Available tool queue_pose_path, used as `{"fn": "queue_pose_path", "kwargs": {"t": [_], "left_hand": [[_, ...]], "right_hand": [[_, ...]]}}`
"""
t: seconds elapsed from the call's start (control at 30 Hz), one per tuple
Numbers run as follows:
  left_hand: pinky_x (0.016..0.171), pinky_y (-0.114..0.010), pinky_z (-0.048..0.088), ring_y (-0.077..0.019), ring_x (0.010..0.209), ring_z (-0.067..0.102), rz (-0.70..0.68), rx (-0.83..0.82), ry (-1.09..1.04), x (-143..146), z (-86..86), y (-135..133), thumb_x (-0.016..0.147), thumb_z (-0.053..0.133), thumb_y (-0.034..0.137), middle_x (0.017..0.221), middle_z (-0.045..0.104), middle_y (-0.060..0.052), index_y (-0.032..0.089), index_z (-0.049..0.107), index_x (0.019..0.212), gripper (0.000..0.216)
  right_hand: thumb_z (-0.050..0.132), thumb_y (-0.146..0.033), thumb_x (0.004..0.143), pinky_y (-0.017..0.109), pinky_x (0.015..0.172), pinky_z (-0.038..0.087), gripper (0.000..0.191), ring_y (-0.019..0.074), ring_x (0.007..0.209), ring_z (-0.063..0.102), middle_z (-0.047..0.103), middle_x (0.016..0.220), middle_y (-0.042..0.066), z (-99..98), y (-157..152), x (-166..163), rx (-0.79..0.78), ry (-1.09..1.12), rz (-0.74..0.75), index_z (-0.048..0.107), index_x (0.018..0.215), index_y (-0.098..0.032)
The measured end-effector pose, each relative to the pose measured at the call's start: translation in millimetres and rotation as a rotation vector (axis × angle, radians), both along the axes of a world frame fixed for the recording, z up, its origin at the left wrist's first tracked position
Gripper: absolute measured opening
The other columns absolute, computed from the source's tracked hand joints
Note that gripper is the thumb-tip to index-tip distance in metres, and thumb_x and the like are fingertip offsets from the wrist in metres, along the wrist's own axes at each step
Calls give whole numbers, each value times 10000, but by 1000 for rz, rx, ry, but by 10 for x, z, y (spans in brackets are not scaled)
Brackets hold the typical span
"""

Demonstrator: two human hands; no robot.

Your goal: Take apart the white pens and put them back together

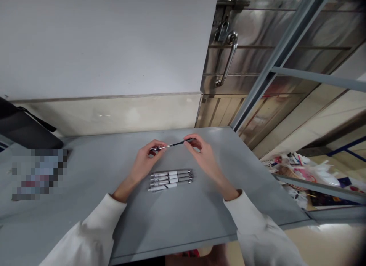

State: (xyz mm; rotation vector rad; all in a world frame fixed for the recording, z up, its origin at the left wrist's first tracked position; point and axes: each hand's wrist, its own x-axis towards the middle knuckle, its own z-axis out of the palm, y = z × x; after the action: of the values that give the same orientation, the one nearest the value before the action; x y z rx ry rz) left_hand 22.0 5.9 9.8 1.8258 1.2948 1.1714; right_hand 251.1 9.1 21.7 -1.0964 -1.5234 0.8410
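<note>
Left hand [145, 159] closed in a pinch on the silvery end of a thin pen [171, 145], thumb and fingertips pressed together. Right hand [203, 153] pinched the same way on the dark end of that pen. Held nearly level between the 2, just above the grey desk [177, 224], right end a touch higher. Wrists in white sleeves [94, 224], entering from 7 and 5 o'clock.

At 6 o'clock of the held pen, flat on the desk: 4 pens [170, 180], white barrels with silver ends, side by side and touching, running from 9 to 3 o'clock. Between the 2 forearms, near both hands, touched by neither.

At 9 o'clock on the desk, a blurred-out patch, contents impossible to tell. At 10 o'clock, a black bag [23, 130] by the desk's far left edge. At 12 o'clock, a pale wall [108, 41]. At 1 o'clock, a metal door [257, 29] with a curved handle [228, 58] and a padlock [222, 29]. At 3 o'clock, past the desk's edge, mixed clutter [303, 174] lower down.
</note>
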Motion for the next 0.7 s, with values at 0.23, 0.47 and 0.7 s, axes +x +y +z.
{"fn": "queue_pose_path", "kwargs": {"t": [0.23,0.47,0.7], "left_hand": [[752,-279,493,-202,991,677,12,-19,-13,-20,15,4,970,627,399,1123,749,-42,236,736,1047,210],[778,-301,478,-211,1000,664,23,-41,-41,-44,-22,28,964,641,457,1133,736,-31,256,741,1052,242],[730,-291,463,-194,939,653,19,-58,-68,-59,-47,42,957,657,454,1128,725,-24,258,740,1054,234]], "right_hand": [[645,-447,930,348,733,528,217,228,853,688,732,929,47,-20,35,52,-27,-9,-87,681,1031,-258],[619,-449,932,333,766,505,244,213,868,674,736,955,49,-8,43,72,-11,-1,-132,686,1021,-232],[614,-407,920,353,823,501,212,212,871,668,733,950,52,3,61,96,-10,23,-153,685,1008,-228]]}}
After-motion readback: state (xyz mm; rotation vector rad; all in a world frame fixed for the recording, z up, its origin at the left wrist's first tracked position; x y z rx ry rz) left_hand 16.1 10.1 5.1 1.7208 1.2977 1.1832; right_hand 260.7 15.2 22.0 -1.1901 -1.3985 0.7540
